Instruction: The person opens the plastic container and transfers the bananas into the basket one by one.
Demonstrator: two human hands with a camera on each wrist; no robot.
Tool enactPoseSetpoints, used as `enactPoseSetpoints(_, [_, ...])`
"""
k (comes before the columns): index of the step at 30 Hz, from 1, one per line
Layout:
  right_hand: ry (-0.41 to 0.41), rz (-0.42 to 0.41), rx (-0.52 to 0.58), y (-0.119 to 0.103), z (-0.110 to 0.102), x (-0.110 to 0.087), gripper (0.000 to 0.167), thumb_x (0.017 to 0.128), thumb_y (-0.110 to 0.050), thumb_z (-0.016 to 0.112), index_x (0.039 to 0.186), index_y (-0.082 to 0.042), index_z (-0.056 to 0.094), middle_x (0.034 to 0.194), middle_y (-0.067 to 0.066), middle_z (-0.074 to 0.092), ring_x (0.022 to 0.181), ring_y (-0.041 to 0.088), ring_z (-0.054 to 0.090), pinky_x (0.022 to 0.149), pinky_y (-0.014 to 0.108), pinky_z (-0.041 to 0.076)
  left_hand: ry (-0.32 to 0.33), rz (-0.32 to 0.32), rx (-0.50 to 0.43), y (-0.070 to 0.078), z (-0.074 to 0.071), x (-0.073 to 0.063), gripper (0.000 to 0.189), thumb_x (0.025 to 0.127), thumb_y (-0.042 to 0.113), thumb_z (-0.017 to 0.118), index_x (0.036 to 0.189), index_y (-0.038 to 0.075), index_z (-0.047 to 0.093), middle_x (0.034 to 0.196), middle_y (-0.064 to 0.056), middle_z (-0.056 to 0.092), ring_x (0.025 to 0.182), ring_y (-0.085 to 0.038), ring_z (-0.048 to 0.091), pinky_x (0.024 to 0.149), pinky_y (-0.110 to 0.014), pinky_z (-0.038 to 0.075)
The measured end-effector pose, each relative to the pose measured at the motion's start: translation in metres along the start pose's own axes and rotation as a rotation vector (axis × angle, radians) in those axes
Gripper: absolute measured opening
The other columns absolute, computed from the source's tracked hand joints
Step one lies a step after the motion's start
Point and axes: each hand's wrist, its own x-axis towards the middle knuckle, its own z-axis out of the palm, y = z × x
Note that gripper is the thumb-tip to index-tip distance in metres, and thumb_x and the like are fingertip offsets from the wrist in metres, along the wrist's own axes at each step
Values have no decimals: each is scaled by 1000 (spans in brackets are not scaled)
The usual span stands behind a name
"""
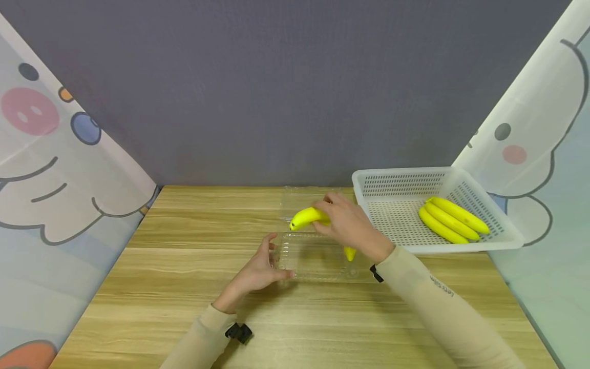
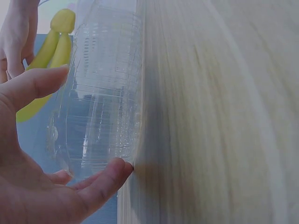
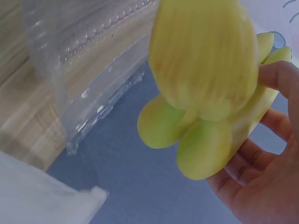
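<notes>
A clear plastic clamshell box (image 1: 318,277) lies on the table with its lid (image 1: 294,200) folded back toward the wall. My left hand (image 1: 258,269) holds the box's left end, thumb at the near corner and fingers at the far one; the left wrist view shows them around the clear plastic (image 2: 100,107). Above the box, my right hand (image 1: 345,220) grips a small bunch of yellow bananas (image 1: 306,219). In the right wrist view the bunch's thick stem end (image 3: 205,56) faces the camera, and the fingers (image 3: 252,158) wrap its side.
A white perforated basket (image 1: 361,189) stands to the right of the box, close beside it. Another bunch of bananas (image 1: 449,220) lies at its right end. The wood table (image 1: 193,287) meets a grey wall (image 1: 258,92) at the back, with cartoon-printed panels on both sides.
</notes>
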Motion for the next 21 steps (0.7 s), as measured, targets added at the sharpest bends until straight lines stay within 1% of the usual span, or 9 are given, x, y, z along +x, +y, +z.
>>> enactPoseSetpoints(4, [-16,16,-17,3,-5,0,35,90,-26,76,119,-8,72,96,6,58,83,21,50,64,31,47,3,-2,9,0,0,0,120,75,30,91,161,11,11,148,-25,35,118,-36,50,92,-52,49])
enactPoseSetpoints(10, [-22,16,-30,7,-15,0,35,90,-27,76,119,-8,72,99,8,59,84,23,51,66,33,48,5,-1,14,0,1,0,119,75,29,91,161,10,11,148,-25,35,114,-34,51,90,-48,49])
enactPoseSetpoints(18, [-28,20,-41,13,-24,-2,36,90,-27,74,120,-6,71,102,10,59,85,24,52,67,35,49,15,-6,21,1,1,0,119,74,29,92,161,11,12,148,-25,36,115,-34,51,93,-51,48])
enactPoseSetpoints(21, [-29,13,-55,16,-26,-2,36,90,-26,75,120,-6,72,101,10,59,83,24,51,67,35,48,16,-1,22,0,2,1,119,75,28,92,161,10,12,148,-25,36,115,-34,51,92,-52,48])
